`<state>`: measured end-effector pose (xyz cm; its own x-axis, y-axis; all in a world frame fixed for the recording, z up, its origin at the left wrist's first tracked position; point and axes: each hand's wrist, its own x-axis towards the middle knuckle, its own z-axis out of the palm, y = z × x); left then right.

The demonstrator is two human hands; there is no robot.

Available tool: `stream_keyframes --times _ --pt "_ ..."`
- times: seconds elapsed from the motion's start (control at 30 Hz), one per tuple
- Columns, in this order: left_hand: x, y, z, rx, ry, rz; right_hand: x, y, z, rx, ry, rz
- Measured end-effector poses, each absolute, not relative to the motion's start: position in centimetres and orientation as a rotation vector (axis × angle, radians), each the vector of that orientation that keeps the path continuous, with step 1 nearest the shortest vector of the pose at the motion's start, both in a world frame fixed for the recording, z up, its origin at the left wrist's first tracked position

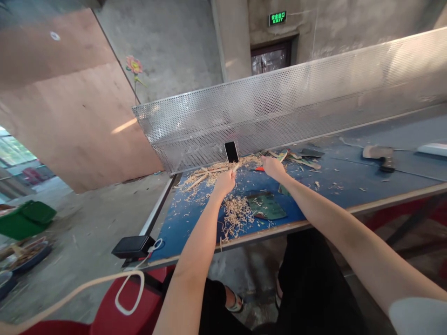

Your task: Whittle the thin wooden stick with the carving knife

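Blue shows between the pale shavings (237,214) littering the tabletop (335,179), where the person works with both bare hands. From where I stand, the left hand (224,182) is closed on a thin pale strip (236,167); one end pokes up just in front of the phone (231,152), and the rest is lost inside the fingers. The right hand (274,168) is near it, to its right, back towards me; how far its fingers are open, and whether they grip anything, I can't tell. Beside it lies something small and orange-red (259,169), too little of it showing to name.

The phone leans on a perforated metal screen (279,100), its lower edge muddled among scraps. A dark green curved piece (267,206) lies near the table's front edge, dusted with shavings. Farther right, there's a cleaver (379,152) lying flat, and a white object (433,149) cut off by the edge of sight. At the left corner sits a black box (132,247) by a looped white cable (141,274); the red seat (131,302) below runs out of view.
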<state>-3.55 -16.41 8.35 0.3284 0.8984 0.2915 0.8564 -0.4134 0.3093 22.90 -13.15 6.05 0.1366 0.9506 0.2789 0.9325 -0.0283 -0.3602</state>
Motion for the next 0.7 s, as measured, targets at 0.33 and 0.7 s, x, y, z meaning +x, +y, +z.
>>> stream_keyframes --times 0.33,0.7 --pt "-3.8 -16.1 7.8 2.47 1.698 0.585 16.7 -14.7 5.6 -1.767 -2.031 0.044" --pt "-3.9 -16.0 7.5 2.517 1.702 0.606 15.2 -15.2 4.7 -1.665 -2.262 -0.004"
